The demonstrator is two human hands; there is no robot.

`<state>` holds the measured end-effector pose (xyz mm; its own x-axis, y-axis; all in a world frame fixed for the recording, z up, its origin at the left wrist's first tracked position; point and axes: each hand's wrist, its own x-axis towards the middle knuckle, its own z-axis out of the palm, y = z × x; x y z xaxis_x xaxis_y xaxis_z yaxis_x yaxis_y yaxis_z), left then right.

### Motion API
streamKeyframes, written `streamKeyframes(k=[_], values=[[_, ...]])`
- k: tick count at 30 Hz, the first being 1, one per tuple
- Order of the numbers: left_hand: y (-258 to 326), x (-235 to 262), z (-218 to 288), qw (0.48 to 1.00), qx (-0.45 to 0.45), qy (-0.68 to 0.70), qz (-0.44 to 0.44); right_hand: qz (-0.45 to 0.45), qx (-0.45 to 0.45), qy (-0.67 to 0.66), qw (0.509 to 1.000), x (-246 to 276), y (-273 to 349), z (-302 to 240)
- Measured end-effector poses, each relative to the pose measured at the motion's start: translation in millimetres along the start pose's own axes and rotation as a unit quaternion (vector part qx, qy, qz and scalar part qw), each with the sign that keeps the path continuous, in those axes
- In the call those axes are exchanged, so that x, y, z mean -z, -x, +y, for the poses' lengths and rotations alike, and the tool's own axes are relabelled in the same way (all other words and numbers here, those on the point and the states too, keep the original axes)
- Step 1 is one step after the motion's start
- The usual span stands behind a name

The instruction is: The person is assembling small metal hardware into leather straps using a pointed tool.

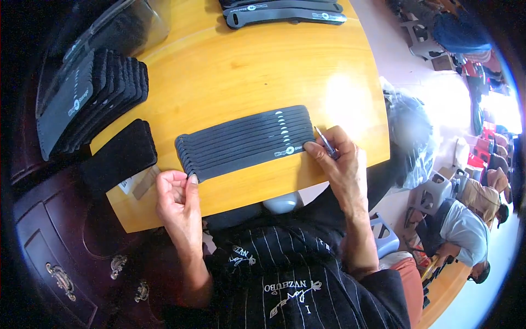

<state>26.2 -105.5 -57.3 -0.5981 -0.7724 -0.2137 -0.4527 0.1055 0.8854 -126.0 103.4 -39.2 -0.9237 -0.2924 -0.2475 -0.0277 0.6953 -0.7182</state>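
Several flat black fabric straps [241, 143] lie fanned out in an overlapping row on the yellow wooden table, with small white marks near their right ends. My left hand [179, 200] is closed in a pinch at the near left corner of the row, thumb and forefinger on the nearest strap's end. In my right hand [344, 159] is a slim, pointed silver tool [327, 143], its kind partly hidden by my fingers; its tip points up and left, beside the straps' right ends. My right thumb rests at the near right corner of the row.
A thick stack of black straps [82, 104] stands at the left, with a black pad-like bundle [123, 153] nearer me. More straps [285, 16] lie at the far edge. A clear plastic bag [411, 137] hangs beyond the table's [235, 66] right edge. People sit farther right.
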Motion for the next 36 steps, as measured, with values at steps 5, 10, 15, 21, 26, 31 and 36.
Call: streamKeyframes(k=[5, 10, 15, 21, 26, 31, 36], values=[[-3, 3, -2, 1.000, -0.005, -0.023, -0.020, -0.003, 0.005, -0.013, 1.000, 3, -5, -3], [-5, 4, 9, 0.999, 0.024, 0.019, -0.045, -0.076, -0.066, -0.062, 0.993, 13, -15, -4], [-1, 8, 9, 0.997, 0.025, 0.060, -0.046, -0.064, 0.000, -0.064, 0.996, 12, -15, 2], [14, 6, 13, 0.994, -0.032, 0.106, -0.011, -0.067, 0.022, -0.024, 0.997, 15, 2, -25], [2, -16, 6, 0.990, -0.072, 0.077, -0.095, -0.175, 0.030, 0.008, 0.984, -14, -5, -33], [-7, -11, 5, 0.988, -0.027, 0.102, -0.114, -0.185, 0.000, 0.014, 0.983, -19, -19, -27], [-18, 3, 1, 0.954, 0.037, 0.234, -0.183, -0.190, 0.014, -0.019, 0.981, -6, -21, -15]])
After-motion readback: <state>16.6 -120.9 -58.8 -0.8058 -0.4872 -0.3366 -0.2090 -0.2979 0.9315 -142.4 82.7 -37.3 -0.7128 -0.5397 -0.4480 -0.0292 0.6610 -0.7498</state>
